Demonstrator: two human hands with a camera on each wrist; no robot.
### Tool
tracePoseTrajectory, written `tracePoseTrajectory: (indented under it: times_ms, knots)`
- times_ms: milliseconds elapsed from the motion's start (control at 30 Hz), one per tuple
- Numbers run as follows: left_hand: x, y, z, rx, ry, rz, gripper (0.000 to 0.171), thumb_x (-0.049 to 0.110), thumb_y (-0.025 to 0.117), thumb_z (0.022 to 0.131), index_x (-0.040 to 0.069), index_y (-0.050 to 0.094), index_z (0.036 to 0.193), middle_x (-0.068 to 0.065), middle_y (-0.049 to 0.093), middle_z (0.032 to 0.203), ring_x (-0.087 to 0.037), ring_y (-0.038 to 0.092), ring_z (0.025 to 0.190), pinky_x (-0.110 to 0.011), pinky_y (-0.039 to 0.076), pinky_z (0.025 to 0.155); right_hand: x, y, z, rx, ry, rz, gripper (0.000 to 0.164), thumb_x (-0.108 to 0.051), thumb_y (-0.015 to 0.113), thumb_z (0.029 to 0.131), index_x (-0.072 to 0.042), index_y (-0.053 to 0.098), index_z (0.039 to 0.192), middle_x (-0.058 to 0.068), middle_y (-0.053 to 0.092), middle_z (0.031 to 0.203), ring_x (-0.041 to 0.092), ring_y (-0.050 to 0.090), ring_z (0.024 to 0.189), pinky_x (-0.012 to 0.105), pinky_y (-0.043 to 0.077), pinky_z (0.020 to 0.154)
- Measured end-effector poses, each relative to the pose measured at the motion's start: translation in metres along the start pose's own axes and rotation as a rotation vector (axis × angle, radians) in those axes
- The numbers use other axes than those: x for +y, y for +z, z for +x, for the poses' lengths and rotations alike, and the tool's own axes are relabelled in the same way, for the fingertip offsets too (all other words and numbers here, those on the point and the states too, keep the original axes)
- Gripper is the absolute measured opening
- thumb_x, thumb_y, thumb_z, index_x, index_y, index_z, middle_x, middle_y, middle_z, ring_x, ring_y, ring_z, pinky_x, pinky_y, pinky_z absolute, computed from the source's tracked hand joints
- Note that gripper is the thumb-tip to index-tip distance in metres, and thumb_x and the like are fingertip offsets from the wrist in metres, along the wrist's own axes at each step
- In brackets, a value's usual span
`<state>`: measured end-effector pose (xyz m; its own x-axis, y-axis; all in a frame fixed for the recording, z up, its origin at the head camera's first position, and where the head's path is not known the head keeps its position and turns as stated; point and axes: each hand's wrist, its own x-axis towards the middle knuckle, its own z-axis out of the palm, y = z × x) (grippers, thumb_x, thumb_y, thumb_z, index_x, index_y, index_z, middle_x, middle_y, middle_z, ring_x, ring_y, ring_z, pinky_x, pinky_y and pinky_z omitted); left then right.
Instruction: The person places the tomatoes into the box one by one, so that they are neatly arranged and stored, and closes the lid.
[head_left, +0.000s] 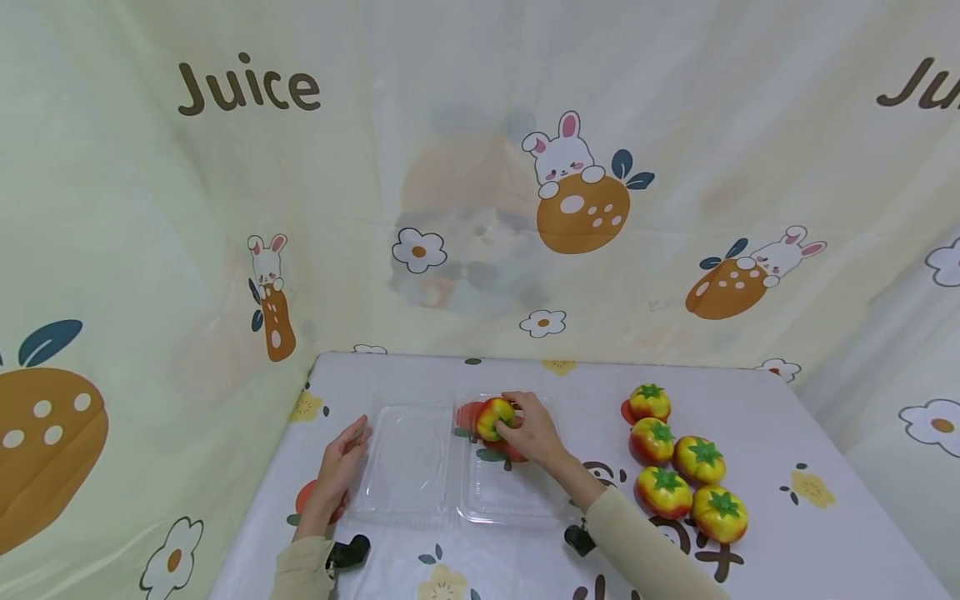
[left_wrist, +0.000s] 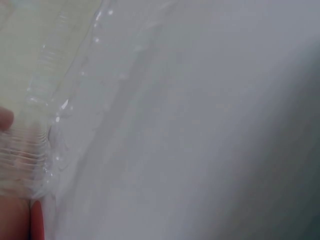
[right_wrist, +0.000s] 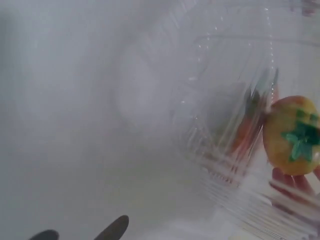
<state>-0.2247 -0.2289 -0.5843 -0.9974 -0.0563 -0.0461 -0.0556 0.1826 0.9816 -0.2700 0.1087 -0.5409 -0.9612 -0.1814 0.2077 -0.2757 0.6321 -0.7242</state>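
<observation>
My right hand point(head_left: 531, 429) grips a red-and-yellow toy persimmon point(head_left: 495, 419) over the far part of a clear plastic clamshell box point(head_left: 510, 518). In the right wrist view, the persimmon point(right_wrist: 287, 135) shows its green leafy top, with fingertips point(right_wrist: 295, 182) against its side. The box lies opened flat, its clear lid point(head_left: 405, 467) on the left and the base on the right. At the lid's left edge rests my left hand point(head_left: 341, 467), fingers loosely extended. Part of that hand shows through ribbed clear plastic point(left_wrist: 25, 150) in the left wrist view.
Several more toy persimmons point(head_left: 705, 460) stand in a cluster on the right of the table. A printed white cloth point(head_left: 780, 417) covers the tabletop. Behind and at the left hangs a pale curtain point(head_left: 337, 250) with rabbit prints.
</observation>
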Motion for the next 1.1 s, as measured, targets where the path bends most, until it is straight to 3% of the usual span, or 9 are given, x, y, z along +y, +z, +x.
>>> tracePoseTrajectory:
  times_ms: [333,700,1100]
  knots:
    - [0.002,-0.002,-0.001,0.006,-0.001,-0.002,0.05,0.002,0.045,0.101,0.002,0.038,0.15,-0.017,0.038,0.154,-0.032,0.039,0.14,-0.046,0.032,0.112,-0.001,0.001,0.0,0.007,0.001,0.018,0.047,-0.014,0.077,0.084,-0.001,0.06,0.126,0.015,0.059,0.116,0.03,0.058,0.106,0.047,0.051,0.095]
    - [-0.001,-0.002,0.002,0.0,-0.005,-0.012,0.051,0.002,0.045,0.101,0.002,0.037,0.151,-0.016,0.038,0.154,-0.031,0.039,0.14,-0.046,0.032,0.112,-0.005,0.004,0.003,0.021,0.059,0.033,0.042,-0.022,0.079,0.084,-0.005,0.063,0.119,0.012,0.06,0.118,0.03,0.058,0.109,0.042,0.052,0.095]
    - [-0.001,-0.001,0.0,0.005,0.003,-0.012,0.051,0.002,0.046,0.101,0.003,0.037,0.151,-0.018,0.039,0.153,-0.032,0.04,0.139,-0.046,0.032,0.112,-0.011,0.001,0.006,-0.014,-0.047,-0.053,0.037,-0.022,0.08,0.084,-0.007,0.069,0.115,0.009,0.061,0.111,0.023,0.057,0.099,0.039,0.055,0.088]
